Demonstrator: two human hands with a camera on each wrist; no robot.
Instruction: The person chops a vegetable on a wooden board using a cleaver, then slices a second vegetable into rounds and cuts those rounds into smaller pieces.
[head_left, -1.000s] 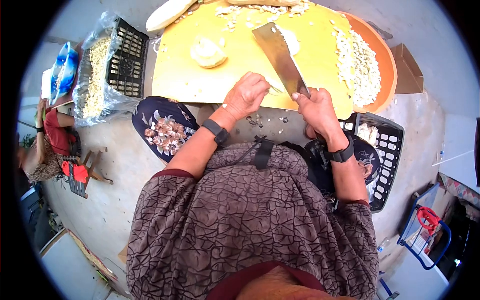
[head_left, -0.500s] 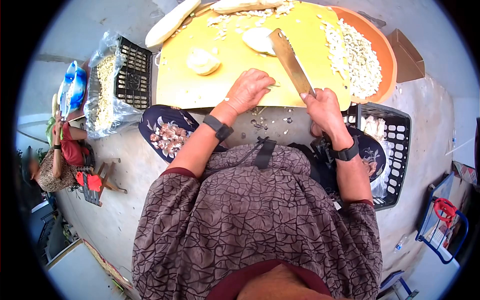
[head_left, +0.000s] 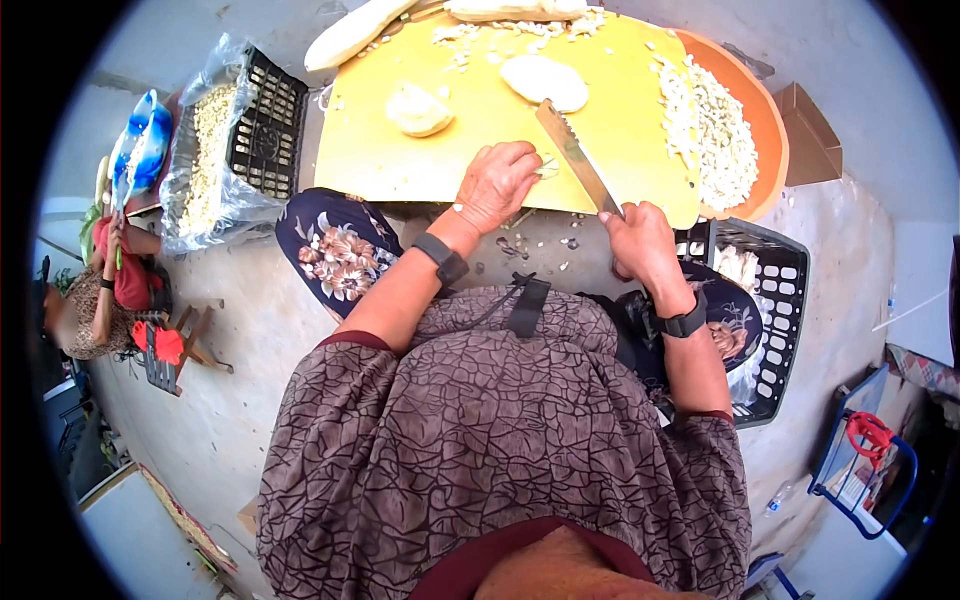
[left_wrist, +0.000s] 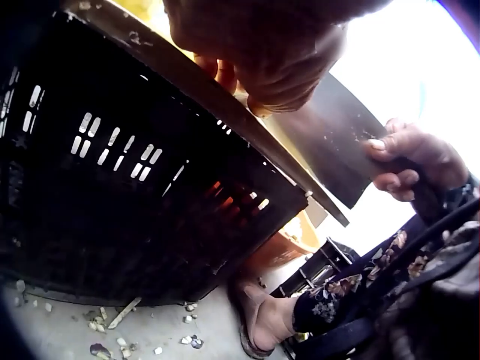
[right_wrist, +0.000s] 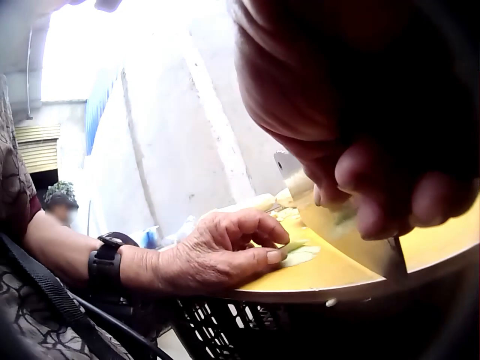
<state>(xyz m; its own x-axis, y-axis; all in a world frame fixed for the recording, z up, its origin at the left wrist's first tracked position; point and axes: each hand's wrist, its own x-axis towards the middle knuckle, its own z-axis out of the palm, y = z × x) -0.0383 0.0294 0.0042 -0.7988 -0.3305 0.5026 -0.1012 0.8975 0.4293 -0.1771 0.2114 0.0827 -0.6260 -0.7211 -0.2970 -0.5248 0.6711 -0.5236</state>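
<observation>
My right hand (head_left: 643, 245) grips a cleaver (head_left: 580, 160) by its handle, the blade slanting over the right part of the yellow cutting board (head_left: 400, 165). Near the board's front edge is my left hand (head_left: 497, 187). Its thumb and fingertips pinch a thin pale-green slice (right_wrist: 300, 255) low at the board, seen in the right wrist view. A smooth pale peeled vegetable piece (head_left: 545, 82) lies just beyond the cleaver's tip. Further left sits another rounded, pale cut piece (head_left: 418, 110). In the left wrist view the blade stands beside my left hand, whose fingers are in shadow.
An orange basin (head_left: 770, 150) full of small white chunks adjoins the board's right side. Long pale vegetables (head_left: 360, 33) lie along the back. A black crate (head_left: 790, 300) is at the right knee, another crate (head_left: 270, 125) at the left. Another person (head_left: 95, 310) sits far left.
The cleaver has come back toward the front right, uncovering the peeled piece behind it. My left hand stays near the board's front edge, its fingers somewhat more extended than a second ago.
</observation>
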